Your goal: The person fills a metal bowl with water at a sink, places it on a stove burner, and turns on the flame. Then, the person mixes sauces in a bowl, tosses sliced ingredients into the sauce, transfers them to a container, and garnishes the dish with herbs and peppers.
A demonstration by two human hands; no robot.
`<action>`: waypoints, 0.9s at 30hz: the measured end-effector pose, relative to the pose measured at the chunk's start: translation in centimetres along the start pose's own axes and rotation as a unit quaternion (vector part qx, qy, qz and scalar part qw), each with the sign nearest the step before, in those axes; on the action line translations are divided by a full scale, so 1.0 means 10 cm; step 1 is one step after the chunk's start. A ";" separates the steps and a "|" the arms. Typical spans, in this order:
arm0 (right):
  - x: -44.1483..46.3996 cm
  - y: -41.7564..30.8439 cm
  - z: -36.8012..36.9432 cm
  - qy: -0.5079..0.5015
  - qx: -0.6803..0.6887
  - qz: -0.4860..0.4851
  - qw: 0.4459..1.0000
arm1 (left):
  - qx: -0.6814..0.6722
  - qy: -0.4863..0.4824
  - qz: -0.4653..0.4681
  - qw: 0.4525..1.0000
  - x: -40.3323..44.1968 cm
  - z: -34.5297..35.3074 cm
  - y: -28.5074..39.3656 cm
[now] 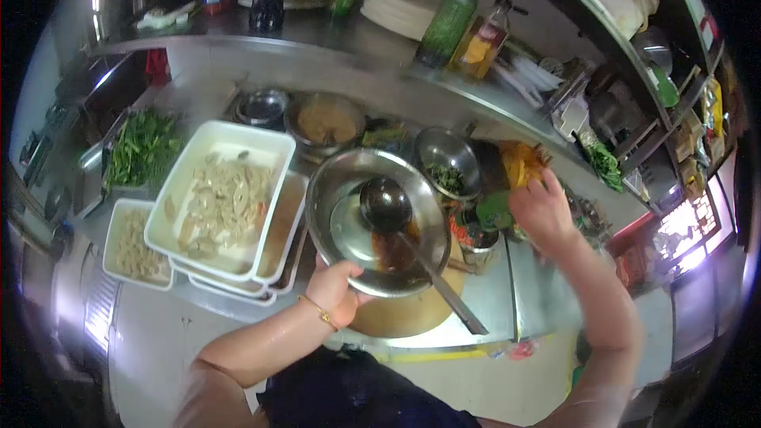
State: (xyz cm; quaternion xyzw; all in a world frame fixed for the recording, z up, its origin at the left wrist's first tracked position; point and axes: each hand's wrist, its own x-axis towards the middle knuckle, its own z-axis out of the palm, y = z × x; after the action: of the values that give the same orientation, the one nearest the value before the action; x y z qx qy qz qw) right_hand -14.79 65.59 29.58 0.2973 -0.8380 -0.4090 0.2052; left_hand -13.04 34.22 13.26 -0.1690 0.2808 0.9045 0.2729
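Note:
A steel bowl is tilted in my left hand, whose thumb lies over the rim. Brown sauce pools inside the bowl, and a ladle rests in it with its handle sticking out over the rim toward the lower right. My right hand is at the right, its fingers bent together over a green item and beside yellow-orange food. What its fingers hold, if anything, is hard to make out. Below the bowl is a round board.
White trays of pale sliced food stand stacked at the left, beside a smaller tray and leafy greens. A bowl with chopped greens sits behind. Bottles, including a green one, line the shelf above.

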 end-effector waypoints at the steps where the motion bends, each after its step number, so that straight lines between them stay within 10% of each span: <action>1: -0.05 0.00 0.03 0.002 -0.007 0.007 1.000 | -0.002 0.006 0.004 1.000 -0.02 0.04 0.02; 9: -0.09 0.11 0.09 0.015 -0.017 -0.019 1.000 | -0.029 -0.020 0.033 0.999 0.13 0.05 -0.14; 12: -0.23 0.32 0.30 -0.012 0.189 0.127 0.974 | -0.040 -0.057 0.033 0.997 0.16 0.08 -0.22; 18: -0.29 0.88 0.69 0.072 0.645 0.206 0.733 | -0.146 -0.016 0.021 0.989 0.10 0.33 -0.59; 20: -0.06 1.08 0.69 0.189 0.778 0.276 0.532 | -0.172 -0.029 0.048 0.984 0.12 0.30 -0.84; 27: 1.10 1.55 1.78 0.321 0.753 0.338 0.465 | -0.207 0.094 0.131 0.965 -0.44 0.29 -1.64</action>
State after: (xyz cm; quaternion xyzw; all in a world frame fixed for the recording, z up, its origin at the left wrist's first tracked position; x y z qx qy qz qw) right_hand -38.43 75.87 32.83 0.1406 -0.7323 0.6054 0.2784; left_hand -0.38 45.54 10.73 -0.2681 0.1317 0.9507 0.0838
